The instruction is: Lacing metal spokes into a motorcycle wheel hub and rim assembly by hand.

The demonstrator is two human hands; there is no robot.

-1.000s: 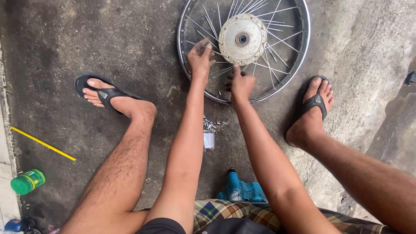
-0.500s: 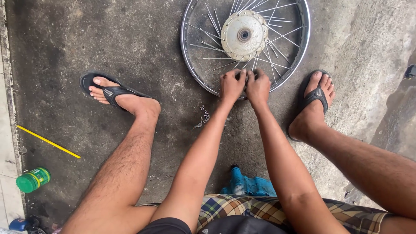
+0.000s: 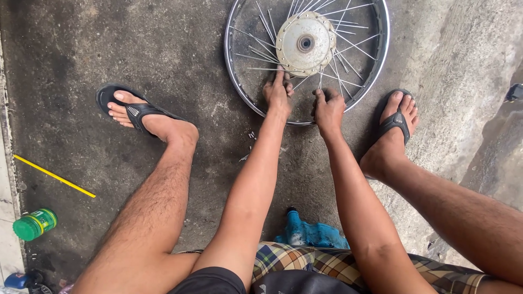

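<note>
Chrome rim, bare spokes: the wheel [image 3: 306, 60] lies flat on the concrete floor [image 3: 163, 65], its pale hub [image 3: 305, 42] just beyond both sets of fingers. Left hand [image 3: 278, 93] is inside the rim, one finger stretched forward right up against the hub's near edge, the others curled down among the spokes [image 3: 261, 57]; whether they pinch a spoke I cannot tell. Right hand [image 3: 328, 109] sits just beside it, to its right, knuckles up, fingers clenched down over the near part of the rim where the spokes meet it; what exactly they grip is hidden under the hand.

Nearer the body than the left fingers, a few small metal bits [image 3: 249, 142] lie scattered on the floor. A foot in a black sandal [image 3: 136, 113] is planted well left of the hands, another [image 3: 396, 121] just right of the right hand, beside the rim. Between the forearms, close to the lap, sits a blue object [image 3: 310, 234]. Far left: a yellow rod [image 3: 54, 176] and a green jar [image 3: 34, 224].
</note>
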